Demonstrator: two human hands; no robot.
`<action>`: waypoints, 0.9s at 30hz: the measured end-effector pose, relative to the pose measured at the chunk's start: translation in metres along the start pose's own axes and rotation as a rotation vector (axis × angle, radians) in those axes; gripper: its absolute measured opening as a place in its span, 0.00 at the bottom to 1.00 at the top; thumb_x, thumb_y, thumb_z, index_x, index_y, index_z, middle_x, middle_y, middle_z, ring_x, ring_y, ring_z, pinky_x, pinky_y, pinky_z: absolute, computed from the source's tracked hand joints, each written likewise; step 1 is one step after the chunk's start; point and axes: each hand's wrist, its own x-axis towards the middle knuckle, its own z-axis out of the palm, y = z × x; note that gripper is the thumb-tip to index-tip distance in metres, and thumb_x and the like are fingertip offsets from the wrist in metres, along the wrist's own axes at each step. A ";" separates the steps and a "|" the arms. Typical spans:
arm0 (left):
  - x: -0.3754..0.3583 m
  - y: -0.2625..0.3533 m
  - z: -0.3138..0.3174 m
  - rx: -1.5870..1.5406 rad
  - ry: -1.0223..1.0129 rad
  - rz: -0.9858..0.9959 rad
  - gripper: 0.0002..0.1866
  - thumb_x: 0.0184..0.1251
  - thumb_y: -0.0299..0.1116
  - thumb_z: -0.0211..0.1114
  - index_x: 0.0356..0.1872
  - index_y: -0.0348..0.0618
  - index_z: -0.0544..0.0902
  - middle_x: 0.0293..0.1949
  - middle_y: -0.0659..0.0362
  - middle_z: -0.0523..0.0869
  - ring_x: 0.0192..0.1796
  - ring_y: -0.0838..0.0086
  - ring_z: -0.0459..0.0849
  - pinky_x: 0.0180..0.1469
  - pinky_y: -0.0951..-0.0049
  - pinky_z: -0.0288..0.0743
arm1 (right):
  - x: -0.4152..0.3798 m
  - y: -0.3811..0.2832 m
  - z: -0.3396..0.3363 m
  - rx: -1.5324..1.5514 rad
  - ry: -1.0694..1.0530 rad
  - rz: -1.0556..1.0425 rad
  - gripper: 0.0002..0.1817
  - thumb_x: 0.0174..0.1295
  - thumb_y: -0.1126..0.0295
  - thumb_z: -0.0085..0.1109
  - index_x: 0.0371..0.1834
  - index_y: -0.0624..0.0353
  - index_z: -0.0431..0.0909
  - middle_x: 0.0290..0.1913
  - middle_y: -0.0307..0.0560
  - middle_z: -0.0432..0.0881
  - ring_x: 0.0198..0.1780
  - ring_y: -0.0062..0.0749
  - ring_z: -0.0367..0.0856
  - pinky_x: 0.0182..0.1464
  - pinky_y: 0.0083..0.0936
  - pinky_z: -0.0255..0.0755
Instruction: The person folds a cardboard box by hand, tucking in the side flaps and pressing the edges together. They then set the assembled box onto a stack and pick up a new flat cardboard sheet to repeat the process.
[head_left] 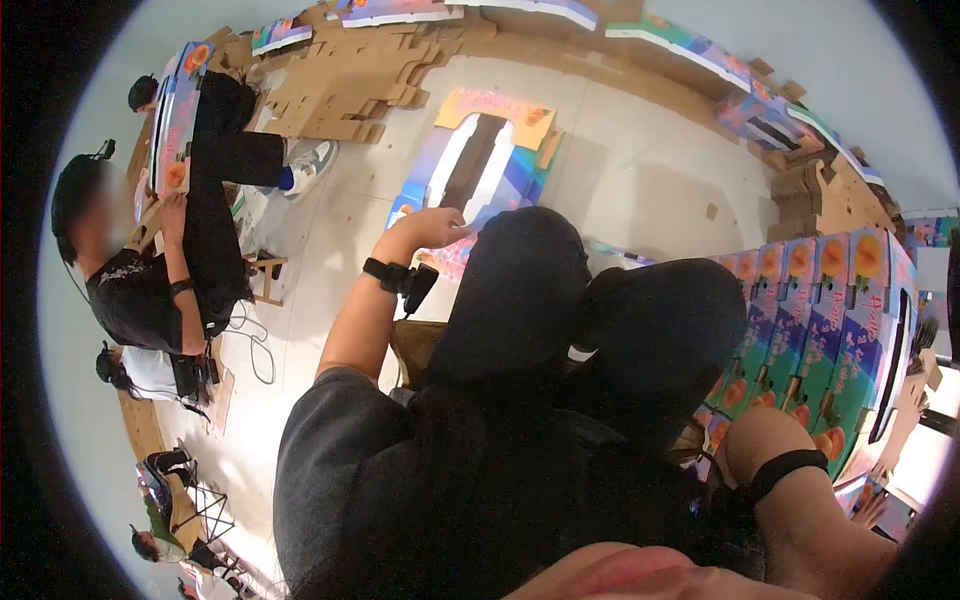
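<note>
My left hand [436, 229] reaches down at the near edge of a brightly printed carton [525, 178], its fingers bent in against the cardboard. The carton lies on the floor in front of my knees, with a long opening in its top framed in white and brown inside. On the other side, my right hand [763, 438] hangs beside a row of printed boxes [800, 330] standing close together. Its wrist is bent and the fingers are out of sight, so I cannot see whether it holds anything.
Flat brown cardboard sheets [345, 80] lie on the floor ahead, with more cardboard [830, 200] stacked at right. At left, a co-worker [140, 290] handles a printed box [178, 130]. More people sit farther back. Another hand [868, 508] shows at the right edge.
</note>
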 end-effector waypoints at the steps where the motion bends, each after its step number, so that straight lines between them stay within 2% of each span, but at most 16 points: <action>1: 0.000 0.000 0.001 -0.004 -0.020 -0.029 0.25 0.70 0.54 0.63 0.51 0.42 0.87 0.51 0.46 0.89 0.55 0.52 0.86 0.57 0.58 0.78 | -0.001 0.000 0.000 0.010 0.008 0.002 0.07 0.72 0.64 0.55 0.42 0.54 0.75 0.40 0.35 0.75 0.46 0.24 0.72 0.48 0.30 0.66; 8: 0.005 -0.020 0.016 -0.029 -0.080 -0.154 0.28 0.68 0.56 0.64 0.54 0.42 0.86 0.52 0.46 0.89 0.57 0.51 0.86 0.59 0.59 0.78 | -0.006 -0.001 0.001 0.021 0.059 -0.016 0.07 0.72 0.66 0.54 0.41 0.58 0.75 0.41 0.42 0.75 0.46 0.27 0.72 0.49 0.30 0.66; 11: 0.001 -0.016 0.016 0.032 -0.087 -0.099 0.28 0.71 0.54 0.63 0.60 0.41 0.82 0.49 0.46 0.90 0.50 0.60 0.90 0.50 0.64 0.83 | -0.004 -0.005 -0.002 0.003 0.082 -0.043 0.07 0.72 0.67 0.54 0.40 0.59 0.75 0.41 0.45 0.76 0.46 0.29 0.72 0.49 0.29 0.66; 13: 0.002 -0.013 0.016 0.002 -0.103 -0.137 0.28 0.71 0.54 0.63 0.60 0.42 0.82 0.50 0.47 0.90 0.49 0.61 0.90 0.50 0.64 0.82 | 0.000 -0.008 -0.010 0.176 0.031 0.023 0.08 0.72 0.68 0.53 0.36 0.59 0.73 0.39 0.46 0.74 0.43 0.30 0.71 0.49 0.28 0.65; 14: 0.001 -0.011 0.016 -0.012 -0.112 -0.154 0.28 0.71 0.55 0.62 0.61 0.43 0.83 0.50 0.48 0.90 0.48 0.62 0.91 0.50 0.65 0.82 | 0.004 -0.007 -0.013 0.190 -0.070 0.077 0.08 0.72 0.68 0.53 0.34 0.59 0.72 0.38 0.45 0.73 0.42 0.31 0.70 0.48 0.28 0.65; 16: -0.001 -0.005 0.013 -0.057 -0.101 -0.173 0.29 0.69 0.58 0.63 0.57 0.42 0.85 0.51 0.46 0.90 0.54 0.55 0.88 0.56 0.61 0.79 | 0.003 -0.012 -0.014 0.158 -0.101 0.116 0.09 0.72 0.69 0.53 0.32 0.59 0.71 0.36 0.42 0.70 0.40 0.31 0.68 0.47 0.27 0.65; 17: -0.003 -0.002 0.012 -0.080 -0.096 -0.182 0.30 0.68 0.59 0.64 0.55 0.42 0.86 0.51 0.45 0.89 0.56 0.51 0.87 0.59 0.59 0.78 | -0.001 -0.017 -0.008 0.110 -0.033 0.101 0.09 0.72 0.70 0.53 0.32 0.58 0.70 0.36 0.41 0.69 0.39 0.32 0.67 0.46 0.26 0.64; 20: -0.001 -0.001 0.010 -0.012 -0.095 -0.191 0.31 0.68 0.61 0.63 0.55 0.42 0.86 0.50 0.45 0.90 0.56 0.52 0.87 0.58 0.59 0.78 | -0.006 -0.015 0.000 0.028 0.039 0.051 0.10 0.71 0.68 0.53 0.32 0.58 0.70 0.35 0.41 0.69 0.38 0.32 0.67 0.45 0.27 0.65; 24: -0.006 0.010 0.001 0.040 -0.111 -0.173 0.31 0.68 0.61 0.63 0.54 0.42 0.86 0.51 0.46 0.90 0.57 0.52 0.86 0.58 0.59 0.78 | -0.021 -0.010 -0.004 -0.108 0.034 0.095 0.11 0.70 0.65 0.52 0.30 0.59 0.72 0.31 0.43 0.69 0.34 0.37 0.69 0.42 0.33 0.66; 27: 0.002 0.002 0.004 0.119 -0.137 -0.181 0.28 0.71 0.56 0.60 0.62 0.49 0.82 0.51 0.54 0.91 0.55 0.63 0.88 0.61 0.64 0.74 | -0.045 -0.003 -0.010 -0.305 -0.017 0.206 0.13 0.69 0.63 0.51 0.29 0.59 0.73 0.28 0.44 0.69 0.31 0.41 0.70 0.39 0.36 0.66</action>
